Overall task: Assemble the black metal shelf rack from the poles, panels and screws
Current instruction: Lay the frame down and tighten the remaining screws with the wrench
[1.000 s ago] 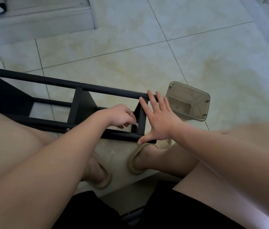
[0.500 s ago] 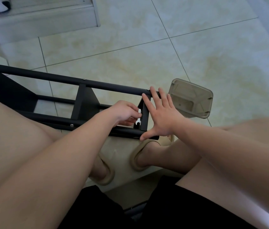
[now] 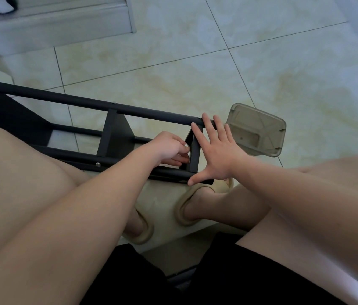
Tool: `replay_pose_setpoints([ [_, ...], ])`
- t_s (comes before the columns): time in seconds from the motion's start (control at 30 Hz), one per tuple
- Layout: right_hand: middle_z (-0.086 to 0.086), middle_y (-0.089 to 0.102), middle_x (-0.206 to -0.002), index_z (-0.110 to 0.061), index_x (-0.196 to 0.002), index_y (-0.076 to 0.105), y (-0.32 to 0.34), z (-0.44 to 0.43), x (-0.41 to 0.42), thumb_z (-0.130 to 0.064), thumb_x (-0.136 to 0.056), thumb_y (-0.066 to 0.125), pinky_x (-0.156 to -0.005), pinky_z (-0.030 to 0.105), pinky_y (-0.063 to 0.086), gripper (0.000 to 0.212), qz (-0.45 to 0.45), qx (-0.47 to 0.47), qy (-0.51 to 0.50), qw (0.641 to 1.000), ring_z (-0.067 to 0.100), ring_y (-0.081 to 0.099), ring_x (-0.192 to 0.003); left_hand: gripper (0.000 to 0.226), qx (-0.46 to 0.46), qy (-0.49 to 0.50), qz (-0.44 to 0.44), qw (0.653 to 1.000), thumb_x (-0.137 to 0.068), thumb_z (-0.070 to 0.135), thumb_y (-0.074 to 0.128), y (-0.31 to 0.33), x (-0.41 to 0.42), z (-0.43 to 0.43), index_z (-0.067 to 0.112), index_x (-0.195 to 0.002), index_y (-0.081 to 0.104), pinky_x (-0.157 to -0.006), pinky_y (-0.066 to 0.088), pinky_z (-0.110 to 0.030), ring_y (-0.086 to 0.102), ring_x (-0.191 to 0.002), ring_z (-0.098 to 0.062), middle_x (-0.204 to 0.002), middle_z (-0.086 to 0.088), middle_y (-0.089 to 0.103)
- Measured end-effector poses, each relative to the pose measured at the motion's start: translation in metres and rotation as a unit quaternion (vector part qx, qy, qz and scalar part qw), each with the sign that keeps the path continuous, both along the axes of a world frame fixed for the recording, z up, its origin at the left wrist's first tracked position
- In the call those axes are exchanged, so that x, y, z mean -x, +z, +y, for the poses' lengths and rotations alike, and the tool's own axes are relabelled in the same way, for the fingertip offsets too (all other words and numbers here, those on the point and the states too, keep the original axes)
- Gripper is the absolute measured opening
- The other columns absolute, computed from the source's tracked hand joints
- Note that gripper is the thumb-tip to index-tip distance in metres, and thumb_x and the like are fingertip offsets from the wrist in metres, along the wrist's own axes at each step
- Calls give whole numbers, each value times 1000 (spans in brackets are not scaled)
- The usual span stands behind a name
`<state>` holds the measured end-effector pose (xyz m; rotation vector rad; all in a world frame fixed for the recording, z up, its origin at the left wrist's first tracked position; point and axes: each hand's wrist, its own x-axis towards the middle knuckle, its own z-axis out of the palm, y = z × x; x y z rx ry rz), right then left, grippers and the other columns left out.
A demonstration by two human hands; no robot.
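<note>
The black rack (image 3: pixel 116 137) lies on its side on the tiled floor (image 3: pixel 173 62), left of centre in the frame, with its end panel (image 3: pixel 194 150) between the two hands. Over the last second the left hand (image 3: pixel 167 148) has turned a little at the inner face of that panel. Its curled fingers now cover most of the small wrench (image 3: pixel 186 147), which showed more plainly half a second ago, so only a pale tip remains visible. The right hand (image 3: pixel 220 150) stays flat against the panel's outer face, fingers straight and spread, thumb on the lower pole (image 3: pixel 169 172) and fingertips at the upper pole (image 3: pixel 147 110). This looks like another small turn in tightening the panel's fastening. The clear plastic tray (image 3: pixel 279 137) sits just right of the rack.
</note>
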<state>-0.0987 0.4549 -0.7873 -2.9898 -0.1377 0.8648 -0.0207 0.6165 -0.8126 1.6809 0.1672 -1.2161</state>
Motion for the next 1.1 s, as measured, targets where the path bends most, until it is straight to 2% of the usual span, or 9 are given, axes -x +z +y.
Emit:
replay_pose_setpoints([
  [0.23,14,-35,-161,-20,-158,-23,0,0,0,-103,-50,45,-123,60,-6,152,-2,-2,0,1000,43,-30,-148,17,9,-1,-3,1000,-94,16,68,1,-2,0,9,-108,62,-64,60,-29,76,-81,-21,-90,-12,73],
  [0.5,14,-36,-161,-20,-157,-25,0,0,0,-104,-45,38,-123,60,-6,153,0,-2,0,1000,43,-30,-148,21,-8,-51,-18,998,-96,15,65,4,-3,1,4,-113,63,-73,61,-33,76,-85,-22,-94,-14,74],
  [0.67,14,-35,-161,-20,-158,-24,-1,0,0,-104,-45,38,-123,60,-6,153,0,-3,-1,1000,43,-29,-148,22,-3,-39,-23,999,-97,17,65,4,-2,0,4,-114,63,-74,61,-33,75,-86,-22,-91,-12,73],
  [0.8,14,-35,-161,-20,-158,-23,-1,0,1,-104,-47,42,-123,61,-5,153,-3,-1,0,1000,44,-29,-148,19,-4,-44,-18,999,-96,17,65,4,-4,1,4,-110,64,-71,60,-32,76,-82,-21,-83,-9,73],
  [0.97,13,-35,-161,-20,-157,-23,-2,0,1,-104,-44,38,-123,61,-5,153,-3,-2,-1,1000,43,-29,-148,16,-10,-62,-15,998,-97,15,64,5,-3,1,5,-109,64,-71,61,-33,76,-81,-21,-87,-11,74],
  [1.1,14,-34,-162,-20,-158,-23,-1,0,1,-104,-47,41,-123,61,-6,153,-3,-2,-1,1000,44,-29,-148,12,-12,-37,9,999,-97,12,62,7,-2,1,4,-106,63,-65,61,-31,76,-76,-20,-83,-10,73],
])
